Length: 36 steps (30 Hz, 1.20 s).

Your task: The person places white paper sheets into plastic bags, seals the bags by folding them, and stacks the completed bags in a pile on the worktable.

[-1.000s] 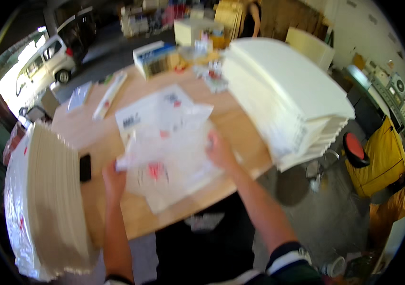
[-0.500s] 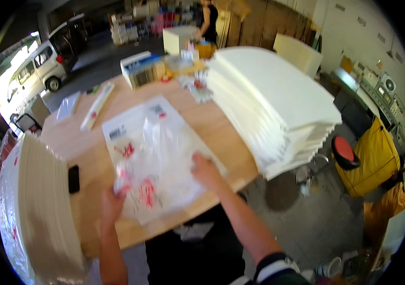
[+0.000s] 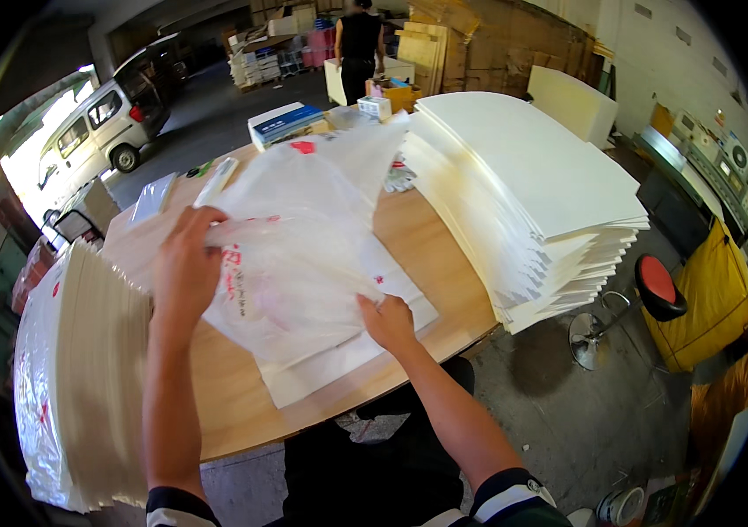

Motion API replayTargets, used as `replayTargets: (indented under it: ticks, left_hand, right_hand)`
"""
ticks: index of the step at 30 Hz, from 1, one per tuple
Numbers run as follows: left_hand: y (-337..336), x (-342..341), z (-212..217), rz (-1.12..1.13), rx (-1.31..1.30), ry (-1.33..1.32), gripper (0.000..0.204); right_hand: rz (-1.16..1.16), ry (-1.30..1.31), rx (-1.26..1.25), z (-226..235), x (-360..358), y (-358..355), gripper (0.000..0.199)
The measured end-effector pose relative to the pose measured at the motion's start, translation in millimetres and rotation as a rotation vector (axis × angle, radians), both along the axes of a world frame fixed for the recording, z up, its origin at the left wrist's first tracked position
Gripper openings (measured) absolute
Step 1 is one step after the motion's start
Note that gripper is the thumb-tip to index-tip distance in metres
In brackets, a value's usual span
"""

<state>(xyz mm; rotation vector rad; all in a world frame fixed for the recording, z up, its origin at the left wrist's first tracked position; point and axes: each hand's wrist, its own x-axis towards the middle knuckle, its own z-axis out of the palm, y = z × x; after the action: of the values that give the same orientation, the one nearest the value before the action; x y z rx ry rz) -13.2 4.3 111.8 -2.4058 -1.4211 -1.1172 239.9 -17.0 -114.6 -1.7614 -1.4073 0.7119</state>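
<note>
**A:** Head view status: what's in my hands?

**B:** My left hand (image 3: 185, 268) is closed on the upper left edge of a clear plastic bag (image 3: 295, 237) with red print, lifting it off the table (image 3: 233, 413). My right hand (image 3: 389, 322) pinches the bag's lower right edge, fingers curled on the film.

**A:** Bag position?

**B:** Held up between both hands, tilted, over the middle of the round wooden table. Its far end reaches toward the table's back edge. Under it, a white flat sheet (image 3: 339, 364) lies on the tabletop; my right hand is just above it.

**A:** Surroundings?

**B:** Tall stack of white foam sheets (image 3: 523, 184) on the table's right side, overhanging the edge. At my left, a bundle of sheets standing on edge (image 3: 84, 378), wrapped in plastic with red print. Far side of the table: blue-and-white box (image 3: 284, 123), a long narrow white packet (image 3: 216, 180), a small flat clear bag (image 3: 153, 195).

**A:** Off-table?

**B:** Red-seat stool (image 3: 659, 290) by the foam stack, yellow sack (image 3: 712, 303) past it. White van (image 3: 93, 140) outside at upper left. Another person (image 3: 359, 39) in dark clothing stands at the far end, back turned, well apart from me.
</note>
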Motion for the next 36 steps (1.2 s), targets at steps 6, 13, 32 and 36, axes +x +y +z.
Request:
replayTargets:
  ticks: [6, 13, 32, 36]
  left_hand:
    - [27, 16, -43, 0.113, -0.016, 0.103, 0.022]
    - [21, 38, -43, 0.029, -0.133, 0.074, 0.021]
    - [-12, 60, -42, -0.019, 0.075, 0.231, 0.035]
    - [14, 102, -49, -0.094, 0.114, 0.357, 0.032]
  right_hand:
    - [-0.086, -0.006, 0.125, -6, 4, -42, 0.041]
    - [-0.082, -0.287, 0.418, 7, 24, -35, 0.043]
    - [-0.134, -0.044, 0.193, 47, 51, -3, 0.029]
    - [-0.137, -0.070, 0.151, 8, 80, -27, 0.037]
